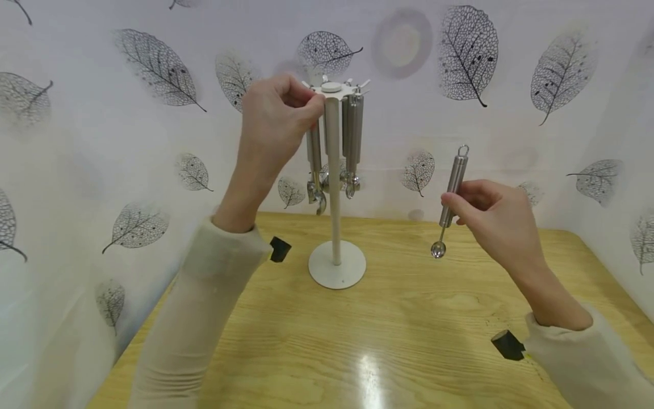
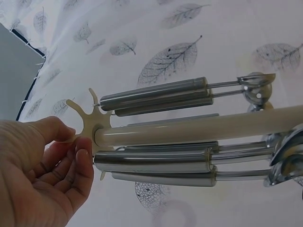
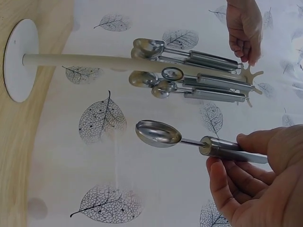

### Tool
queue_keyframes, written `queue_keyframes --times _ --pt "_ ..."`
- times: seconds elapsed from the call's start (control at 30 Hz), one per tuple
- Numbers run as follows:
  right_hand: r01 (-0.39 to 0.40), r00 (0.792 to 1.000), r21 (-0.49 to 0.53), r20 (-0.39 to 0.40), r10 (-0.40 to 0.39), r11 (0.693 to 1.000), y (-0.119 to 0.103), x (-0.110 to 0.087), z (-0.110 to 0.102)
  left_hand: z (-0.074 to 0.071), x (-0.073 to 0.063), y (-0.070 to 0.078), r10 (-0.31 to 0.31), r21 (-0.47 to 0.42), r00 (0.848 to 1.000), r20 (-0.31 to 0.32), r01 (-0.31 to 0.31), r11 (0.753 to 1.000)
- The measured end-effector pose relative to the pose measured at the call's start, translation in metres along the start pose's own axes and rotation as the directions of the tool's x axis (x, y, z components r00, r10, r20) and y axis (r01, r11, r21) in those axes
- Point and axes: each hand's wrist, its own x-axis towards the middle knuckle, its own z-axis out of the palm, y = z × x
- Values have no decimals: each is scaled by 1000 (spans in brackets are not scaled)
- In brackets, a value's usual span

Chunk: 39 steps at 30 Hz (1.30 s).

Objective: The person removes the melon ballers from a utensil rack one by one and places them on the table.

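Note:
A white utensil stand (image 1: 333, 187) has a round base, a post and a hooked top, with several steel-handled utensils (image 1: 353, 130) hanging around it. At the left of that top, my left hand (image 1: 278, 116) pinches one hook arm between thumb and fingers, as the left wrist view shows up close. To the right and apart from the stand, my right hand (image 1: 498, 218) holds a melon baller (image 1: 452, 190) by its metal handle. Its ring points up and its small shiny bowl (image 3: 158, 134) hangs down over the table.
The stand's round base (image 1: 337, 278) rests on a wooden table (image 1: 398, 324). Behind and beside the table hangs a white cloth (image 1: 388, 130) printed with leaves. A black wrist-camera piece (image 1: 280, 249) sticks out from the left cuff, another (image 1: 508, 345) from the right.

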Motion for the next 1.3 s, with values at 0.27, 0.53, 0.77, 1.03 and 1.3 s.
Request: queue_keyframes --times 0.27,0.53,0.77,1.03,1.3 --pt "-80 993 5 86 80 997 21 -9 -3 0 0 2 -11 -10 1000 5 11 1000" --pt "-152 975 19 167 147 988 34 -11 5 -2 0 3 26 23 1000 -5 -26 999" --pt "-199 955 50 232 183 979 48 -18 16 -1 -1 2 2 -8 1000 -2 -2 1000" --pt "-303 908 74 326 264 950 66 -20 30 0 0 1 -6 -4 1000 -1 6 1000" --pt "-450 836 140 415 361 882 91 -22 45 0 -1 2 -4 -11 1000 5 4 1000"
